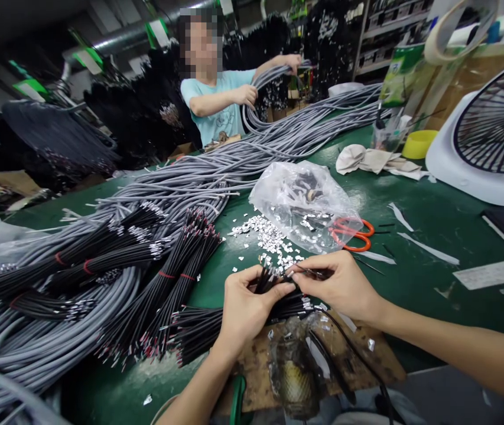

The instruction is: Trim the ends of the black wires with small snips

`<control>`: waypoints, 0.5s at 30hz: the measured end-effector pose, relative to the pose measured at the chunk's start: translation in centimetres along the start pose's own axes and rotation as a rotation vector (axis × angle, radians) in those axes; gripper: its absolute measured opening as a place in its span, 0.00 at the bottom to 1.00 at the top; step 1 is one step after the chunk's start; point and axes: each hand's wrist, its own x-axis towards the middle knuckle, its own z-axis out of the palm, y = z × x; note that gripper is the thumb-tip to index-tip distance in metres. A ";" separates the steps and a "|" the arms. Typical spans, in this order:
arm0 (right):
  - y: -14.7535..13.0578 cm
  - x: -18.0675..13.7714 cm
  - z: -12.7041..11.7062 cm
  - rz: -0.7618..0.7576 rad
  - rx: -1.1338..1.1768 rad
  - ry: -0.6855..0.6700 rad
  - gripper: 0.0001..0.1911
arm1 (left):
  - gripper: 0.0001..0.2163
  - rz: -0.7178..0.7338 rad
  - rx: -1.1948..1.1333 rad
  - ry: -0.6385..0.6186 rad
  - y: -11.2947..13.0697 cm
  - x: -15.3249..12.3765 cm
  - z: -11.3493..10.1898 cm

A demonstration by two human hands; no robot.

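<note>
My left hand point(247, 304) is closed round several thin black wires point(267, 277), whose ends point away from me. Just to its right, my right hand point(340, 286) pinches a thin dark piece against those wire ends; its kind is mostly hidden by the fingers. Beyond both hands lies a scattered heap of small shiny metal pieces point(269, 236). Under and left of my left hand rests a bundle of black wires point(198, 330) with reddish ends. More black wire bundles point(176, 271), tied with red bands, lie farther left.
Long grey cables point(198, 171) stretch across the green table point(393, 277). A co-worker point(220, 94) across it holds some up. A clear plastic bag point(305, 200), orange-handled scissors point(358, 233) and a white fan point(468, 159) stand right. A worn wooden board point(252, 378) lies nearest me.
</note>
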 end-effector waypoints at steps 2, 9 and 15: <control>0.1 0.2 -0.1 -0.023 -0.054 0.017 0.09 | 0.09 -0.004 -0.033 -0.101 -0.1 0.0 -0.3; -0.2 0.9 -0.9 -0.130 -0.214 0.190 0.09 | 0.10 -0.064 -0.087 -0.389 0.2 0.4 -1.6; -0.3 0.4 -0.9 -0.226 -0.198 0.057 0.14 | 0.13 -0.049 -0.074 -0.226 -0.2 1.5 -1.7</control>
